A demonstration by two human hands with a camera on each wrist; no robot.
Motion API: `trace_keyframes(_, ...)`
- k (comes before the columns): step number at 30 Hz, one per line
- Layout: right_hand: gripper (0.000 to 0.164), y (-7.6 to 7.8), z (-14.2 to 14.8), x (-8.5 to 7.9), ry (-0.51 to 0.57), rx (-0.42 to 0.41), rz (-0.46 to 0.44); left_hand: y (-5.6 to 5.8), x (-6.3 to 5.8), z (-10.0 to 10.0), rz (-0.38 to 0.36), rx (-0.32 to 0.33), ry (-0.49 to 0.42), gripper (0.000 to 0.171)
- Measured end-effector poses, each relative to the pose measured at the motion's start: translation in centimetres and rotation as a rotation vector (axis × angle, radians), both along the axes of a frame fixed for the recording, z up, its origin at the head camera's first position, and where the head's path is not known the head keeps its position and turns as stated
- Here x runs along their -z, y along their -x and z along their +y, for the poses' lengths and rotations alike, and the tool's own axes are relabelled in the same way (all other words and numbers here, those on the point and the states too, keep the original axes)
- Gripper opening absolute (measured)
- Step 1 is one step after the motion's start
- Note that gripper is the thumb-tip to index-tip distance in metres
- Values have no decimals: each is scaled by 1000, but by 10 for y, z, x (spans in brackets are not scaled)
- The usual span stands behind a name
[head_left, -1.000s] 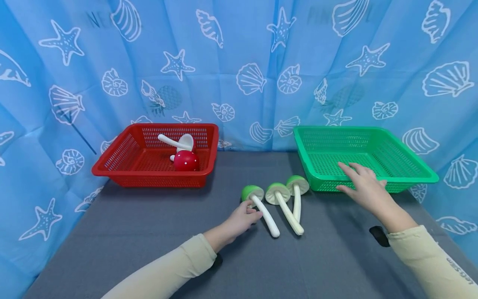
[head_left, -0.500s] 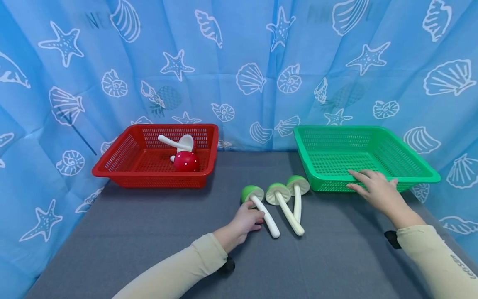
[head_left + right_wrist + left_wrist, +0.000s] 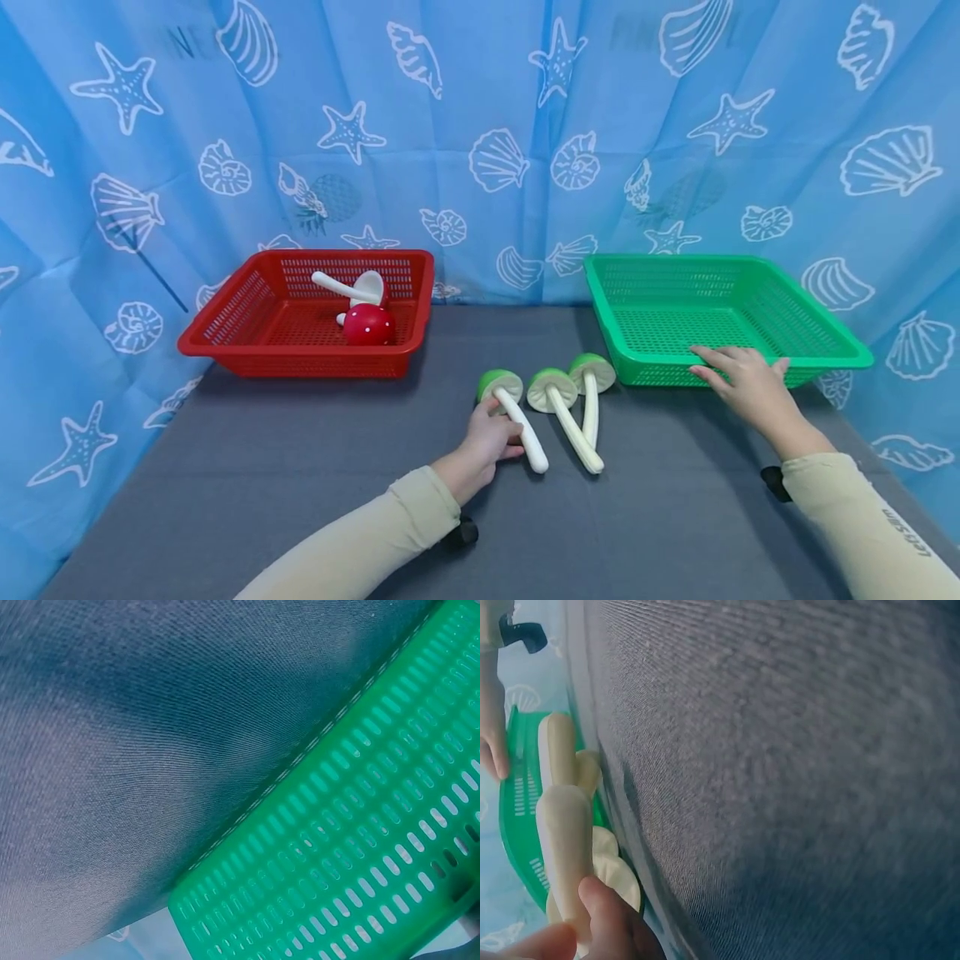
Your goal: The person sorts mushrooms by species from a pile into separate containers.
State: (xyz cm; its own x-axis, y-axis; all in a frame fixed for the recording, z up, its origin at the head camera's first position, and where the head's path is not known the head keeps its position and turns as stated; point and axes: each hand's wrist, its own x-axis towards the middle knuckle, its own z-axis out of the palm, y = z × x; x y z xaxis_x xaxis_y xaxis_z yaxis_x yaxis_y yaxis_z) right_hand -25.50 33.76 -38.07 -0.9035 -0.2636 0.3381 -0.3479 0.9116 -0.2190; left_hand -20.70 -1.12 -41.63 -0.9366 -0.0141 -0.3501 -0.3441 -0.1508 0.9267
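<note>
My left hand (image 3: pixel 489 437) pinches the white stem of a green-capped toy mushroom (image 3: pixel 529 440) just below its cap. In the left wrist view, thumb and finger (image 3: pixel 607 915) lie on either side of that stem (image 3: pixel 565 832). Two more green-capped mushrooms lie just to its right, one in front (image 3: pixel 576 432) with its stem crossing the rear one (image 3: pixel 591 402). My right hand (image 3: pixel 752 392) rests at the front rim of the green basket (image 3: pixel 832 362), its fingers extended and holding no mushroom. The right wrist view shows mostly the basket's slotted wall (image 3: pixel 345 840).
At the left stands a red basket (image 3: pixel 300 360) with a red, white-dotted mushroom (image 3: pixel 369 325) and another white-stemmed one (image 3: pixel 341 287) inside. A dark grey cloth (image 3: pixel 300 467) covers the table. Behind hangs a blue shell-patterned curtain (image 3: pixel 420 167).
My left hand has closed in on the leftmost green mushroom's stem, which has shifted slightly. My right hand has come down and to the right onto the green basket's front rim.
</note>
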Motion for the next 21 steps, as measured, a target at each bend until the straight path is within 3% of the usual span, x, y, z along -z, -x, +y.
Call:
trace_keyframes(11,41,-1,-3,-3,-10,8,-23,10,-16,-4,30,2,-57,66)
trace_keyframes(21,40,-3,-4,-6,6,10,-33,28,-37,7,64,45,-80,65)
